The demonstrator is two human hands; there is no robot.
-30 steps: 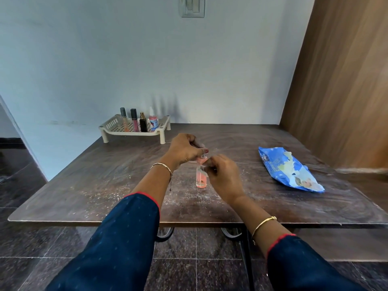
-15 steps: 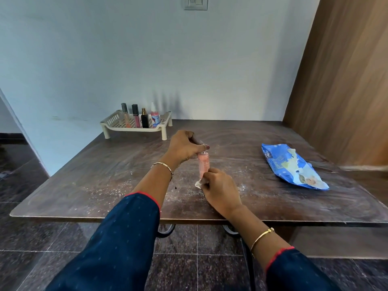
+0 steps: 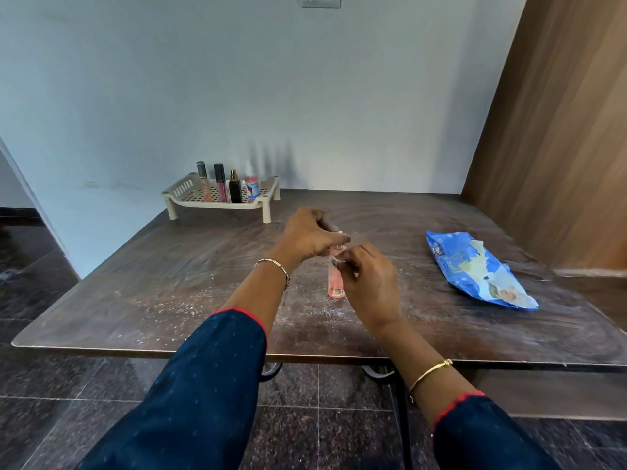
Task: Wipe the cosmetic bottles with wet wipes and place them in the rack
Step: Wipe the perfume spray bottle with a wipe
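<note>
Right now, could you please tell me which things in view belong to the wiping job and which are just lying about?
In the job: pink bottle, gripped at its top by the left hand; wet wipe pinched in the right hand; cream rack with four bottles standing in it; blue wipes pack.
Just lying about: white specks on the table; wall switch.

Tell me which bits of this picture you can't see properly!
All in the head view:
- Pink bottle: its cap is covered by the left hand gripping it.
- Wet wipe: only a white scrap shows; the right hand pinching it hides the rest.
- Blue wipes pack: its print is too small to read.
- Wall switch plate: cut off by the top edge.
</note>
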